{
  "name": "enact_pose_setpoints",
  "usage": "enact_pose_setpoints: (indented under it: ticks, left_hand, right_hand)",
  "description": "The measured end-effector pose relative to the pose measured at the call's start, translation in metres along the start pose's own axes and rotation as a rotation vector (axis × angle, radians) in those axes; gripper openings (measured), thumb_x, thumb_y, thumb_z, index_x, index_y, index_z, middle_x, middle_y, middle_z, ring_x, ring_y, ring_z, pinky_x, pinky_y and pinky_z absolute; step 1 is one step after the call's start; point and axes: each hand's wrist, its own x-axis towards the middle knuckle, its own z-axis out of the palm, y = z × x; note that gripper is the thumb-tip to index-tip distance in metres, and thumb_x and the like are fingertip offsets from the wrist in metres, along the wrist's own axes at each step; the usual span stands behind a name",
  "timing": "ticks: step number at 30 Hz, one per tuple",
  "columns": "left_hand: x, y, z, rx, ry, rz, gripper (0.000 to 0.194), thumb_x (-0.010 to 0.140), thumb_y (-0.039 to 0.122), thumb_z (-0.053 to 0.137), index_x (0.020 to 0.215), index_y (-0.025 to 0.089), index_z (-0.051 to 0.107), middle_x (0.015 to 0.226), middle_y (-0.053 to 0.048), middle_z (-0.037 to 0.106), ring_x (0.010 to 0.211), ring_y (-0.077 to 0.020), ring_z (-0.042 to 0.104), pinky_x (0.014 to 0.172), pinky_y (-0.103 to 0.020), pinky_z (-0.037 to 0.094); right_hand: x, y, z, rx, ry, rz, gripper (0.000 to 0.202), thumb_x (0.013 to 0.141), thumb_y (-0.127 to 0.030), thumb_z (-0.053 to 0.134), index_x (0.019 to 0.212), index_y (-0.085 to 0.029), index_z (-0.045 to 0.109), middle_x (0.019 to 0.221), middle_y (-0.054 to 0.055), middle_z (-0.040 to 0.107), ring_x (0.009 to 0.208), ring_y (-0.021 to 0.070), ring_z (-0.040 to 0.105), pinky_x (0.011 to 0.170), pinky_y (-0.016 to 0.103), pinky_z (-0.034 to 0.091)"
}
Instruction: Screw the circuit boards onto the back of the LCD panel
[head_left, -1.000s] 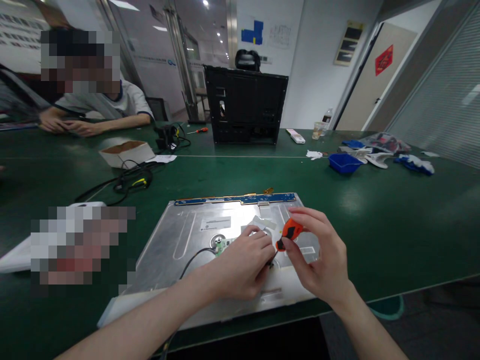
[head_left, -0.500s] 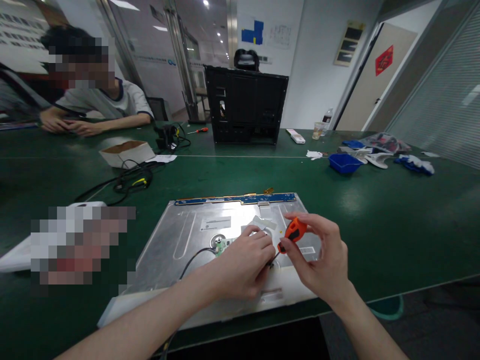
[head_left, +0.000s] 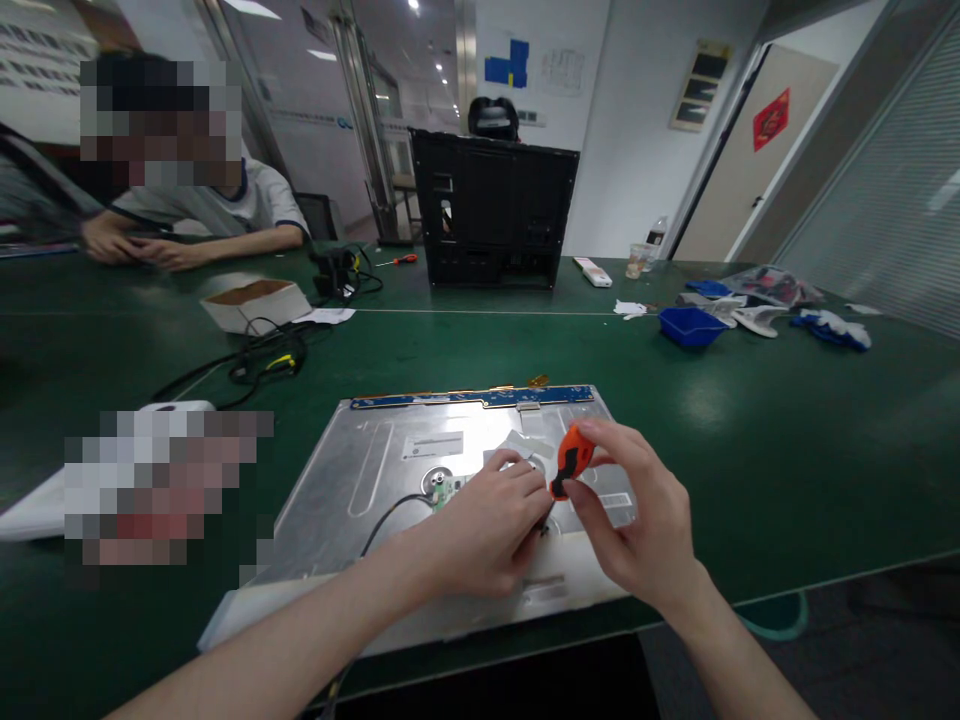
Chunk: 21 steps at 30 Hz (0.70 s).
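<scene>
A silver metal panel [head_left: 337, 500] lies on the green table, with a blue circuit strip [head_left: 472, 398] along its far edge. My right hand [head_left: 645, 500] pinches the orange and black handle of a screwdriver [head_left: 574, 458], whose shaft slants down toward the panel by my left fingertips. Bent over the panel's middle, my left hand [head_left: 495, 520] has its fingers curled downward; what they hold, if anything, is hidden. Beside it, a small green board [head_left: 448, 490] with a black cable [head_left: 382, 522] is partly covered by the left hand.
A black monitor housing [head_left: 495, 210] stands at the back. Cables [head_left: 262, 365] and an open box [head_left: 255, 305] are at left, a blue tray [head_left: 690, 326] and gloves [head_left: 832, 330] at right. A person [head_left: 247, 205] sits at the far left.
The screwdriver handle has swung left and become more upright, and my right fingers have turned with it. My left hand stays in place on the panel.
</scene>
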Motion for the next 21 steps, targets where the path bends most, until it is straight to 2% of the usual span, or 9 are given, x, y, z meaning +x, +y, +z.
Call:
enact_pose_setpoints:
  ticks: [3,6,11,16,21]
  left_hand:
    - [-0.0001,-0.0006,-0.0003,0.003,-0.019,0.001,0.013,0.075,0.015,0.055,0.086,0.018,0.059,0.094,-0.008,0.066,0.090,-0.0242,0.059,0.099,-0.046,0.036]
    - [-0.0005,-0.0015,0.0002,0.007,-0.026,0.009,0.018,0.075,0.015,0.055,0.092,0.018,0.060,0.095,-0.008,0.066,0.091,-0.0246,0.059,0.101,-0.046,0.034]
    - [-0.0011,-0.0013,0.0009,-0.001,-0.011,0.010,0.015,0.076,0.017,0.055,0.091,0.018,0.059,0.095,-0.008,0.066,0.091,-0.0249,0.059,0.101,-0.047,0.034]
    - [-0.0008,-0.0002,0.0011,0.019,0.000,0.000,0.010,0.081,0.019,0.055,0.090,0.017,0.060,0.096,-0.009,0.067,0.093,-0.0252,0.059,0.100,-0.046,0.035]
    - [0.0002,-0.0004,0.0024,0.024,0.013,0.000,0.009,0.082,0.018,0.054,0.089,0.018,0.060,0.098,-0.008,0.067,0.096,-0.0250,0.060,0.101,-0.046,0.035]
  right_hand:
    - [-0.0029,0.0005,0.0022,0.050,0.048,0.030,0.055,0.083,-0.014,0.067,0.132,-0.026,0.044,0.115,0.008,0.066,0.099,0.0212,0.066,0.077,0.038,0.059]
    - [-0.0051,0.0012,0.0038,0.092,0.080,0.052,0.054,0.082,-0.013,0.068,0.129,-0.025,0.044,0.116,0.007,0.067,0.098,0.0202,0.067,0.078,0.038,0.059]
    - [-0.0025,0.0015,0.0020,0.055,0.065,0.025,0.053,0.083,-0.013,0.067,0.130,-0.026,0.045,0.116,0.008,0.065,0.101,0.0208,0.066,0.077,0.037,0.059]
    - [0.0017,0.0006,-0.0008,-0.015,0.059,-0.022,0.049,0.084,-0.012,0.067,0.128,-0.027,0.051,0.103,0.005,0.063,0.085,0.0163,0.066,0.065,0.030,0.058]
    - [0.0004,0.0001,-0.0004,-0.009,0.023,-0.015,0.051,0.087,-0.012,0.060,0.134,-0.026,0.046,0.105,0.005,0.067,0.086,0.0178,0.067,0.069,0.034,0.060]
